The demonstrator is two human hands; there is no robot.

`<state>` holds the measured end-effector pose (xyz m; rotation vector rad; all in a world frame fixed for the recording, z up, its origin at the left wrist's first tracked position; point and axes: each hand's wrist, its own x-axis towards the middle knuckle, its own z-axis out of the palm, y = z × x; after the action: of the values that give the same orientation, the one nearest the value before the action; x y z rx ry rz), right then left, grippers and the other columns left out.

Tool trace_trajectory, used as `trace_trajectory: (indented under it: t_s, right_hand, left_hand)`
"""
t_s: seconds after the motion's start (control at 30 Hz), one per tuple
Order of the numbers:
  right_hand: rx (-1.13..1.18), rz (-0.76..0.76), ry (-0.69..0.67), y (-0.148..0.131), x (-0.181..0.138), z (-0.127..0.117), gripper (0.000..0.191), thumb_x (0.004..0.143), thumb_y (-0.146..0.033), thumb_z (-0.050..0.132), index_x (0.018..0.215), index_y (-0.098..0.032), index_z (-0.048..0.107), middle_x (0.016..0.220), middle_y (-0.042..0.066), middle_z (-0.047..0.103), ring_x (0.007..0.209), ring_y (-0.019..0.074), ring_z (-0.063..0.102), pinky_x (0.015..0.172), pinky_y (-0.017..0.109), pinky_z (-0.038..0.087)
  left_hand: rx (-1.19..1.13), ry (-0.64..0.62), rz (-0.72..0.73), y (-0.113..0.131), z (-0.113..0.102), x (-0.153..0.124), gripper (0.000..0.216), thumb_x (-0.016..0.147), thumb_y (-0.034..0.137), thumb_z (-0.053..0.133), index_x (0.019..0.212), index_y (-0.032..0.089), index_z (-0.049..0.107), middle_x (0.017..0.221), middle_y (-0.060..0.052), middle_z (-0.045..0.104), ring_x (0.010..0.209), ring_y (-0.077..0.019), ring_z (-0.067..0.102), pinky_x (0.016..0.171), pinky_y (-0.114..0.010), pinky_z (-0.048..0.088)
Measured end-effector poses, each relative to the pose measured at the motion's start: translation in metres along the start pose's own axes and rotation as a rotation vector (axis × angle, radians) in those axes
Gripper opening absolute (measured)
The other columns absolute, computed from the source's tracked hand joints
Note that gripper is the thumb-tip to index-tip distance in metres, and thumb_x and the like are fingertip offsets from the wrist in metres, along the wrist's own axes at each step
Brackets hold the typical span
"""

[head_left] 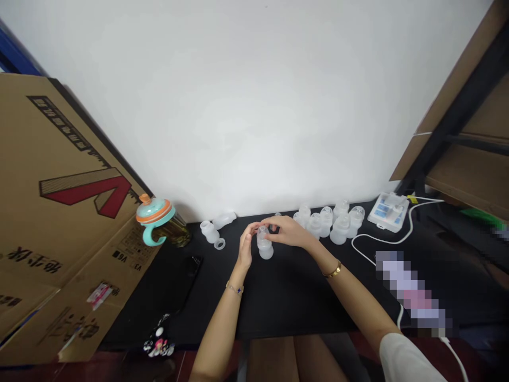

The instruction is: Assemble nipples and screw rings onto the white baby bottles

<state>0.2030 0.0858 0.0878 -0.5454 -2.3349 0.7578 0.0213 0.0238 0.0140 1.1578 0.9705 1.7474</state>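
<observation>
A small frosted baby bottle [266,250] with a clear cap stands upright on the black table in front of me. My right hand [288,232] reaches over from the right, thumb and fingers closed about the cap. Beside the bottle on the left is my left hand [247,246], its fingers stretched towards the cap and its thumb apart from the bottle. Whether the left fingertips touch the cap I cannot tell. Further left, an uncapped bottle [209,232] stands near a loose collar ring [219,243], and another bottle body [225,219] lies behind it.
Several capped bottles [340,229] stand in a group at right. A clear plastic case [388,212] and a white cable [368,237] lie beyond them. At left are a teal-lidded jug [159,220], a black phone [186,273], a charm [159,342] and a large cardboard box [79,223].
</observation>
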Motion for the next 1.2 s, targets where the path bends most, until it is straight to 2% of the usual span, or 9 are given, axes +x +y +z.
trace_trajectory:
  t_s: [0.3, 0.43, 0.5, 0.63, 0.83, 1.03, 1.2]
  right_hand:
    - [0.049, -0.009, -0.033, 0.002, 0.002, 0.003, 0.041, 0.088, -0.028, 0.070, 0.129, -0.026, 0.071, 0.108, 0.003, 0.076, 0.080, 0.0175, 0.063, 0.077, 0.030, 0.048]
    - [0.081, -0.020, -0.024, 0.005, 0.001, 0.003, 0.034, 0.088, -0.030, 0.071, 0.122, -0.024, 0.073, 0.112, 0.005, 0.075, 0.087, 0.0197, 0.066, 0.078, 0.031, 0.051]
    - [0.085, -0.015, -0.021, 0.006, 0.001, 0.004, 0.031, 0.088, -0.031, 0.072, 0.118, -0.024, 0.074, 0.108, 0.005, 0.075, 0.088, 0.0204, 0.067, 0.077, 0.031, 0.052]
    - [0.133, 0.005, -0.070, 0.002, 0.001, 0.004, 0.030, 0.088, -0.031, 0.072, 0.118, -0.025, 0.074, 0.106, 0.003, 0.075, 0.092, 0.0210, 0.068, 0.074, 0.028, 0.053]
    - [0.224, 0.042, -0.126, -0.003, 0.001, 0.002, 0.037, 0.088, -0.031, 0.072, 0.125, -0.026, 0.071, 0.112, 0.004, 0.075, 0.093, 0.0201, 0.069, 0.076, 0.028, 0.055]
    - [0.256, 0.039, -0.136, 0.000, 0.002, 0.003, 0.029, 0.089, -0.032, 0.071, 0.116, -0.021, 0.073, 0.106, 0.005, 0.075, 0.087, 0.0192, 0.070, 0.077, 0.030, 0.055]
    - [0.309, 0.073, -0.143, 0.003, 0.002, 0.002, 0.031, 0.088, -0.034, 0.073, 0.116, -0.023, 0.072, 0.100, 0.003, 0.075, 0.089, 0.0207, 0.073, 0.078, 0.031, 0.056]
  left_hand:
    - [-0.015, -0.012, 0.056, -0.006, 0.001, -0.002, 0.057, 0.089, 0.065, 0.058, 0.119, 0.019, 0.072, 0.117, -0.012, 0.073, 0.115, -0.0288, 0.066, 0.104, -0.040, 0.047]
    - [-0.024, 0.011, 0.049, -0.003, 0.003, -0.004, 0.059, 0.091, 0.065, 0.057, 0.123, 0.018, 0.072, 0.127, -0.014, 0.071, 0.122, -0.0296, 0.064, 0.108, -0.041, 0.046]
    - [-0.012, 0.003, 0.044, 0.000, 0.005, -0.004, 0.057, 0.090, 0.062, 0.060, 0.124, 0.018, 0.072, 0.131, -0.014, 0.070, 0.126, -0.0307, 0.062, 0.111, -0.042, 0.045]
    - [0.027, 0.010, 0.009, 0.004, 0.007, -0.004, 0.048, 0.089, 0.054, 0.066, 0.121, 0.018, 0.075, 0.131, -0.014, 0.070, 0.129, -0.0317, 0.061, 0.114, -0.043, 0.042]
    - [0.030, 0.057, -0.067, 0.004, 0.006, -0.003, 0.039, 0.084, 0.046, 0.076, 0.111, 0.017, 0.078, 0.118, -0.013, 0.076, 0.118, -0.0292, 0.067, 0.103, -0.038, 0.050]
    - [0.053, 0.064, -0.091, 0.000, 0.005, -0.002, 0.036, 0.083, 0.043, 0.078, 0.109, 0.018, 0.078, 0.111, -0.011, 0.077, 0.103, -0.0248, 0.070, 0.092, -0.033, 0.053]
    - [0.056, 0.071, -0.080, 0.002, 0.007, -0.002, 0.033, 0.081, 0.043, 0.080, 0.102, 0.017, 0.079, 0.106, -0.011, 0.077, 0.099, -0.0239, 0.070, 0.089, -0.031, 0.053]
